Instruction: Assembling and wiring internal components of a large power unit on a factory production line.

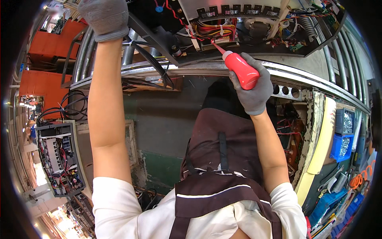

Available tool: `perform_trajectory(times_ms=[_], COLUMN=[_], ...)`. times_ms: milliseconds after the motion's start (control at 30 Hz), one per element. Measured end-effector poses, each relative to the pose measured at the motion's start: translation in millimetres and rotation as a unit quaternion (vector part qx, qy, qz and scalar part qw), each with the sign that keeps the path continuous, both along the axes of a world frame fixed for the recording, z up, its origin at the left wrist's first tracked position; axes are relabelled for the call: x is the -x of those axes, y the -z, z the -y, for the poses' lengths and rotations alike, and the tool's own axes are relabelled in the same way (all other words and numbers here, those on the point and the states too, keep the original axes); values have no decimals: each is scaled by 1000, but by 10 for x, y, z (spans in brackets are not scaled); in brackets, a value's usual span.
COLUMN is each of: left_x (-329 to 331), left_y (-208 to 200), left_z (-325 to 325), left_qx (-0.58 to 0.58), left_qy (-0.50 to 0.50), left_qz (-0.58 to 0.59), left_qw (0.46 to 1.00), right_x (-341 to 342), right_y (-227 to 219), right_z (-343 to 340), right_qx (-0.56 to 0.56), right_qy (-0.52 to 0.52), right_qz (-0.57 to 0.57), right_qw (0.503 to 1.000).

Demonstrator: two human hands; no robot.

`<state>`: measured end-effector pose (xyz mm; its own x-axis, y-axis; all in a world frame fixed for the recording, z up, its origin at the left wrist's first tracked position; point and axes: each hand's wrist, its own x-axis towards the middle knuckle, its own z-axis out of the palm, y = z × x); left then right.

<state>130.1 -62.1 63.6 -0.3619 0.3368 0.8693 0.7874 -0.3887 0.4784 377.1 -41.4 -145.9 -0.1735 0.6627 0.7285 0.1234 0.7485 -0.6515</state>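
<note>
In my gloved right hand (256,85) is a red squeeze bottle (243,71), fingers wrapped round its body. Its long pointed nozzle (219,49) tilts up and left, the tip at or close to a small terminal block (222,40) below bundled wires (217,30). These parts sit inside a black-framed electrical unit (191,59) across the top of the view. My gloved left hand (105,20) is up at the far left, beside the unit's dark frame. The picture's top edge cuts off its fingers, so its grip is hidden.
Metal roller rails (294,72) run beneath the unit. Black cables (155,63) hang over them on the left. Another open unit (59,159) stands at lower left, near orange panels (45,89). Blue bins (341,146) of small metal parts and hand tools (336,183) lie at right.
</note>
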Motion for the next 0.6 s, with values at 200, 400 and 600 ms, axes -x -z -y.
perform_trajectory(times_ms=[200, 400, 600], left_x=[18, 34, 30], left_y=[5, -69, -1], left_z=[-11, 59, -15], left_qx=[-10, -14, -13], left_qy=[12, 516, -3], left_qz=[35, 519, 2], left_qw=[999, 681, 1000], right_x=[22, -46, -160], right_y=[27, -1, -1], right_z=[-5, -6, -60], right_qx=[4, -16, -14], right_qy=[9, 22, 52], right_qz=[-54, -3, 10], right_qw=[999, 1000, 998])
